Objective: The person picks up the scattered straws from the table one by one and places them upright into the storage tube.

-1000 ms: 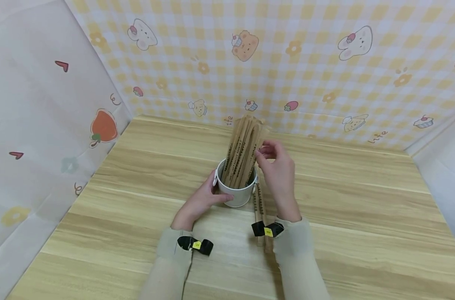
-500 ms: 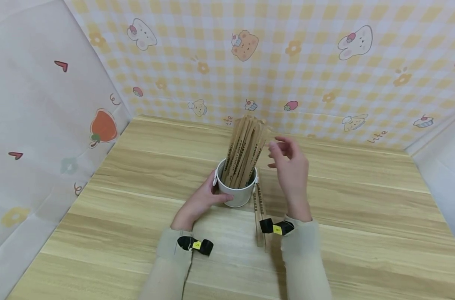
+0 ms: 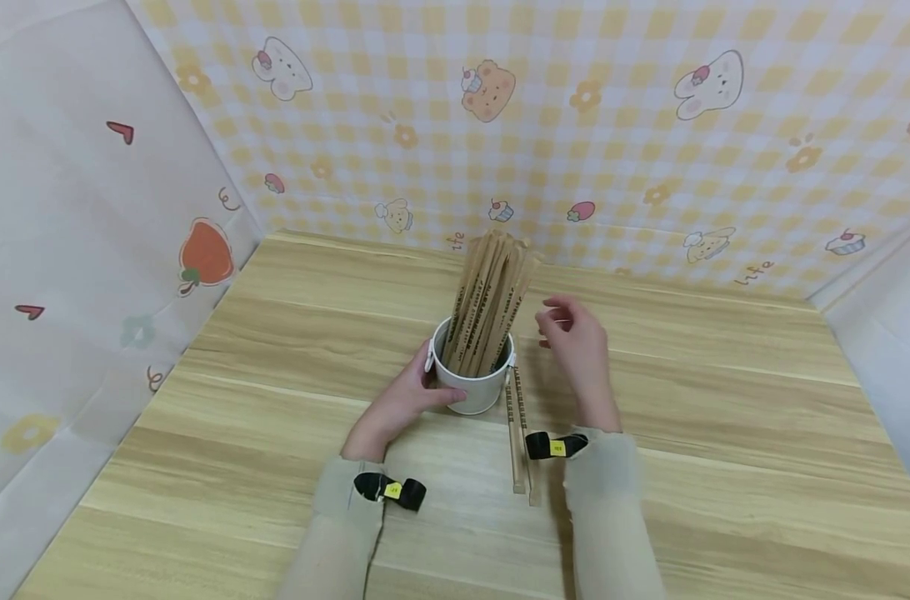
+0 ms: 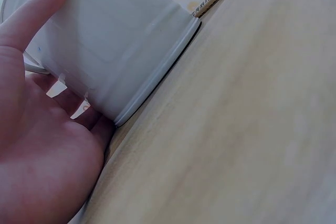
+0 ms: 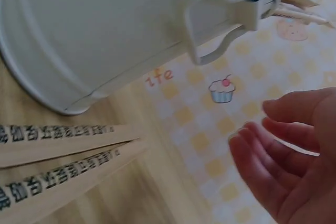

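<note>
My left hand (image 3: 406,398) holds a small white metal bucket (image 3: 476,395) that stands upright on the table. In the left wrist view the thumb (image 4: 39,11) lies along its wall and the other fingers go round behind. Several paper-wrapped chopsticks (image 3: 479,312), brown with dark printing, lean in the bucket, fanned toward the back. My right hand (image 3: 578,342) hovers to the right of the bucket, its fingers loosely bent with nothing between them. Two more wrapped chopsticks (image 5: 58,153) lie on the table beside the bucket, between it and my right wrist.
The wooden table (image 3: 725,417) reaches back to a yellow checked cloth (image 3: 612,150) printed with cartoon figures. A pale printed cloth (image 3: 87,208) hangs along the left side. In the right wrist view a bucket handle lug (image 5: 218,56) sticks out toward the right hand.
My right hand has let go of the wrapped chopsticks in the bucket, moved off to the right and then dropped a little. The left hand and the bucket have stayed in place.
</note>
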Demonstrator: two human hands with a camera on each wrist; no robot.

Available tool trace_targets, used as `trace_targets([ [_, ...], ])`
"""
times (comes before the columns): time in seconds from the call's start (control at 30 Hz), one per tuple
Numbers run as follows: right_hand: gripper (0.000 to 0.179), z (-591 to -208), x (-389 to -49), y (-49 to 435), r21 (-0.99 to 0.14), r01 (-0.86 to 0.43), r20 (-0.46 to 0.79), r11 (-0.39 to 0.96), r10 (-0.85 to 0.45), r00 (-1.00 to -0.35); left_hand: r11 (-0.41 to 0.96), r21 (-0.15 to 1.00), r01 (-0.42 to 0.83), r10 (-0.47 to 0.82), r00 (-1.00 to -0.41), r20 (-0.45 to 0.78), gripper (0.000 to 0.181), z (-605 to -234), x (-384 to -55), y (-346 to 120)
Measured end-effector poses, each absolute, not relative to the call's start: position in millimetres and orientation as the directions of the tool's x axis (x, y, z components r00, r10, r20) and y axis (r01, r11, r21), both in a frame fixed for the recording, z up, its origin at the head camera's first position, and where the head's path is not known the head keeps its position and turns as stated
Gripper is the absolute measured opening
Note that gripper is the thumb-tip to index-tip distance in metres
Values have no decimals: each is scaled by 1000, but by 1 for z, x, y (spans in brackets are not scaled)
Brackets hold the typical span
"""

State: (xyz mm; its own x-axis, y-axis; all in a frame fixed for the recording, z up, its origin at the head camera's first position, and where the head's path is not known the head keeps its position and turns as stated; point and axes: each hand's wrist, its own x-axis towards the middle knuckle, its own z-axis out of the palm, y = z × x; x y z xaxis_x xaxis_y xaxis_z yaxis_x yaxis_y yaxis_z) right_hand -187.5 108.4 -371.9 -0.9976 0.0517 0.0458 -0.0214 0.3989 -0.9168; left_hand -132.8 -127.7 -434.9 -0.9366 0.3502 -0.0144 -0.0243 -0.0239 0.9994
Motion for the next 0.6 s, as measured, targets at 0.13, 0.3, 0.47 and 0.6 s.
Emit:
trace_targets([
  [0.13, 36, -383, -189, 108, -863, 0, -13, 506, -23, -1000, -22, 1000, -20, 348, -937, -11, 93, -434, -132, -128],
  [0.3, 39, -395, -190, 106, -783, -12, -56, 622, -90, -994, -28, 999, -23, 353, -936, -12, 92, -432, -132, -128],
  [0.47, 44, -404, -189, 104, -738, -3, -103, 675, -116, -988, -35, 998, -45, 359, -933, -29, 91, -424, -130, -128],
  [0.6, 43, -406, -190, 101, -712, 4, -114, 702, -110, -987, -29, 998, -64, 364, -930, -49, 91, -411, -126, -127],
])
